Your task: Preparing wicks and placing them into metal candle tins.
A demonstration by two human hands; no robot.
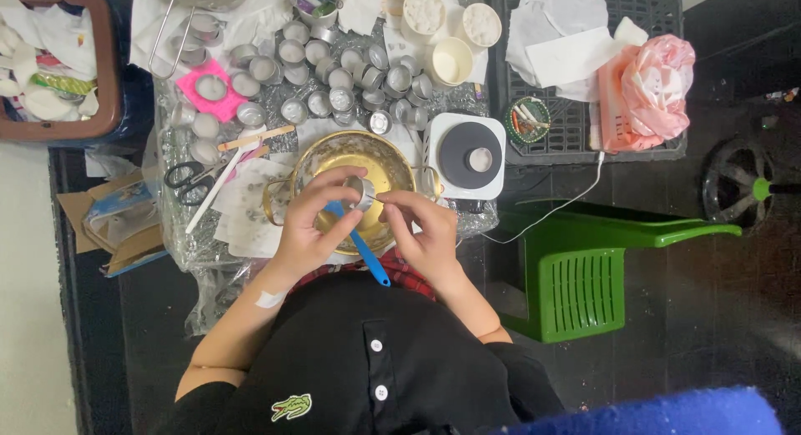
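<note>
My left hand (pixel 310 221) holds a small round metal tin cup (pixel 362 192) tilted over a gold metal pot (pixel 332 155). My right hand (pixel 423 226) pinches a thin stick or tool whose tip reaches into that cup. A blue-handled tool (pixel 365 254) lies under my hands, its handle pointing toward my body. Both hands hover over the near rim of the pot.
Several empty tin cups (pixel 334 76) crowd the foil-covered table behind the pot. Scissors (pixel 188 178) and wooden sticks lie to the left, a small white hotplate (pixel 469 154) to the right. A green plastic chair (pixel 584 268) and black crate (pixel 584 143) stand at right.
</note>
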